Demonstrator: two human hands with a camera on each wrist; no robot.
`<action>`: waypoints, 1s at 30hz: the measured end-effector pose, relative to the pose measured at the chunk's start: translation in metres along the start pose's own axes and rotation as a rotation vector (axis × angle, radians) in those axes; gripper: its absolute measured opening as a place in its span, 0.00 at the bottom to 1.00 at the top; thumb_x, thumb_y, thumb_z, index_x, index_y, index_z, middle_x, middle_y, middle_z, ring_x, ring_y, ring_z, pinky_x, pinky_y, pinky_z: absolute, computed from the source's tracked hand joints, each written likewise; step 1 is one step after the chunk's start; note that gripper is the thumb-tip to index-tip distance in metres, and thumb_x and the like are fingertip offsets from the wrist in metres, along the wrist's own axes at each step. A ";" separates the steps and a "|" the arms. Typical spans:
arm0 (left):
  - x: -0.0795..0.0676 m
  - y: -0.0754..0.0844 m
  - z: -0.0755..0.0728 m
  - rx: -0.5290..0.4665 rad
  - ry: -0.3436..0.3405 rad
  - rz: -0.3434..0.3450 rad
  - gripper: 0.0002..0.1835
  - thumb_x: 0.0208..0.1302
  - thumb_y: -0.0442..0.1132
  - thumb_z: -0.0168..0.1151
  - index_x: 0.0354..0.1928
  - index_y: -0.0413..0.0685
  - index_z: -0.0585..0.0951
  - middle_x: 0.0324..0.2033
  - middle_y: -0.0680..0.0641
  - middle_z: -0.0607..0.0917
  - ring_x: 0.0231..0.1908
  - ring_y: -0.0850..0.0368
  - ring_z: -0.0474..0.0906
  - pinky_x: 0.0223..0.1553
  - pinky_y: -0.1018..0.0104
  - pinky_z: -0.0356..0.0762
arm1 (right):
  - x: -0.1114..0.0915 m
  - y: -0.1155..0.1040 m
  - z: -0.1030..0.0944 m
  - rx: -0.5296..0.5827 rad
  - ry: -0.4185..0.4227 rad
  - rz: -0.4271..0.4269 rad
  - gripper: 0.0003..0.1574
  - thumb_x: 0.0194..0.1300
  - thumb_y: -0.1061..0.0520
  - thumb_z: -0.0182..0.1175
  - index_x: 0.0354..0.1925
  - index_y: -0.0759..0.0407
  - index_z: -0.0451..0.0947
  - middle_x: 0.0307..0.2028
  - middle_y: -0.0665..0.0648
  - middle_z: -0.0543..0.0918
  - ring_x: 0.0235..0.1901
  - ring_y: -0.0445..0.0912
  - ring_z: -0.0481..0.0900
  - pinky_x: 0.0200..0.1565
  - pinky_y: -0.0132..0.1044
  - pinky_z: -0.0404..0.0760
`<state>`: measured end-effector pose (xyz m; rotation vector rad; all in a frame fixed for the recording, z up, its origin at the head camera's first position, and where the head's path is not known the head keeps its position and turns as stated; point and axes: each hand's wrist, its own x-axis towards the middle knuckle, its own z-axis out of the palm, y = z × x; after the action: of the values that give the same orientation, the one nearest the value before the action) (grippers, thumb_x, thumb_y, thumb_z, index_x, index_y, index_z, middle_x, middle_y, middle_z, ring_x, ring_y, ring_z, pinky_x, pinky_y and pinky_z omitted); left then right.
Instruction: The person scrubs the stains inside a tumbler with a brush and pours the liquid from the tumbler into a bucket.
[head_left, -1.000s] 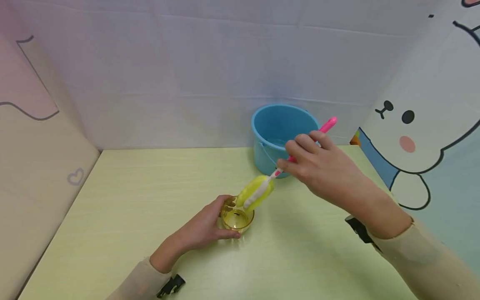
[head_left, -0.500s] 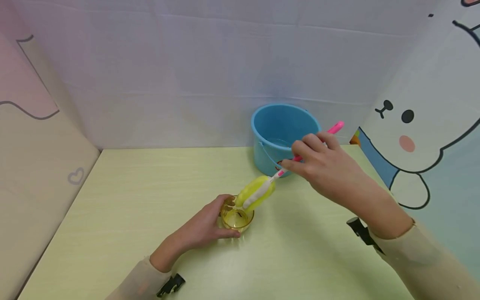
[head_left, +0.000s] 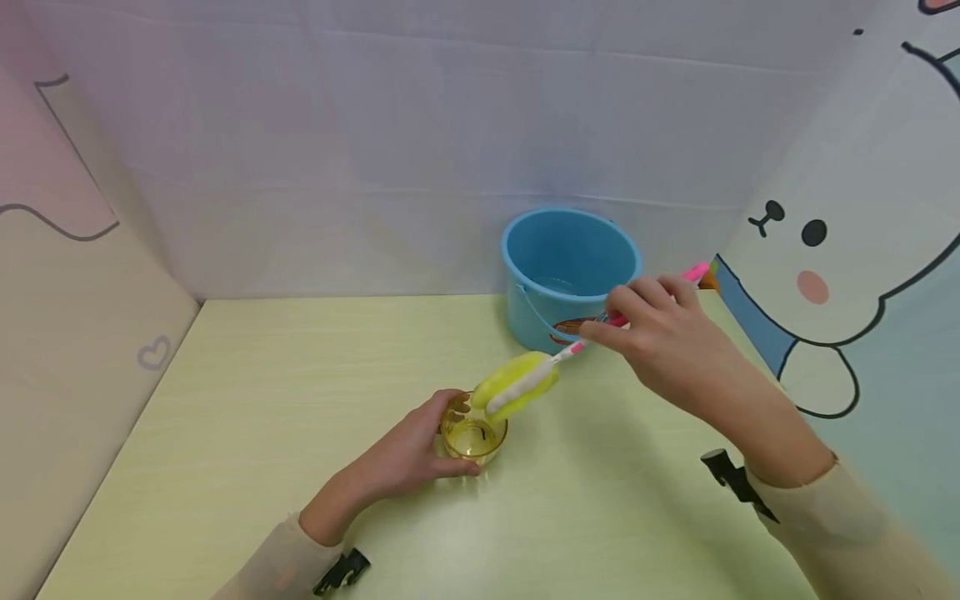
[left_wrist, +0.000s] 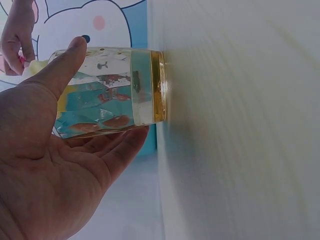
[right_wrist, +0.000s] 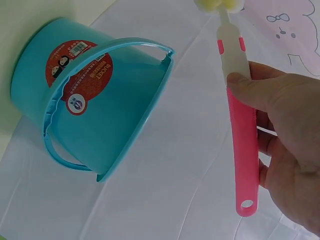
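An amber faceted glass (head_left: pixel 480 446) stands upright on the table, with something small and dark visible in it. Fingers and thumb of my left hand (head_left: pixel 408 446) curl round its left side; the left wrist view shows the glass (left_wrist: pixel 107 95) with its base on the tabletop. My right hand (head_left: pixel 663 337) grips the pink handle (right_wrist: pixel 245 150) of a sponge cup brush, thumb near where pink meets white. The brush's yellow and white sponge head (head_left: pixel 517 385) slants down over the glass's rim. Whether it touches the glass I cannot tell.
Behind my right hand, a blue bucket (head_left: pixel 573 250) stands at the table's back edge, its handle (right_wrist: pixel 75 75) hanging down. The pale wood table (head_left: pixel 300 358) is bordered by a cloth backdrop (head_left: pixel 390 167) and printed side walls.
My right hand has moved to the right and slightly down, and the brush lies at a flatter slant. The sponge head has shifted a little rightward. My left hand and the glass have stayed put.
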<state>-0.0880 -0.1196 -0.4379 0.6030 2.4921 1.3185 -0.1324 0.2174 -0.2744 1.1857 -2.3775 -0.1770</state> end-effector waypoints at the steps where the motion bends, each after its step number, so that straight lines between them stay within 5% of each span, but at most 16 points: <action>1: 0.000 0.000 0.000 0.002 0.000 0.000 0.52 0.56 0.51 0.85 0.76 0.45 0.65 0.66 0.43 0.78 0.61 0.49 0.78 0.64 0.46 0.76 | -0.002 0.001 0.001 0.010 0.009 0.002 0.31 0.51 0.68 0.82 0.50 0.46 0.87 0.37 0.59 0.76 0.45 0.61 0.74 0.47 0.60 0.71; 11: 0.000 0.000 -0.001 0.009 -0.001 0.000 0.52 0.55 0.50 0.86 0.76 0.45 0.64 0.67 0.44 0.78 0.64 0.47 0.77 0.65 0.46 0.74 | -0.014 0.005 0.007 0.076 -0.008 0.071 0.37 0.46 0.70 0.83 0.54 0.46 0.89 0.38 0.60 0.76 0.48 0.62 0.74 0.50 0.61 0.69; 19: -0.001 0.001 -0.002 0.018 0.009 0.000 0.53 0.54 0.50 0.86 0.75 0.44 0.65 0.67 0.43 0.79 0.65 0.45 0.76 0.66 0.45 0.74 | -0.028 0.010 0.014 0.121 -0.010 0.120 0.28 0.52 0.69 0.81 0.49 0.48 0.89 0.37 0.58 0.75 0.43 0.59 0.72 0.46 0.58 0.67; 30: -0.001 0.001 -0.001 0.023 0.007 -0.010 0.52 0.54 0.51 0.86 0.75 0.45 0.65 0.66 0.44 0.79 0.65 0.45 0.76 0.67 0.45 0.73 | -0.055 0.015 0.033 0.187 -0.076 0.242 0.28 0.53 0.69 0.80 0.49 0.47 0.87 0.38 0.55 0.76 0.42 0.56 0.73 0.40 0.53 0.68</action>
<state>-0.0869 -0.1201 -0.4367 0.5909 2.5159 1.2929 -0.1302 0.2670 -0.3182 0.9734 -2.6260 0.0835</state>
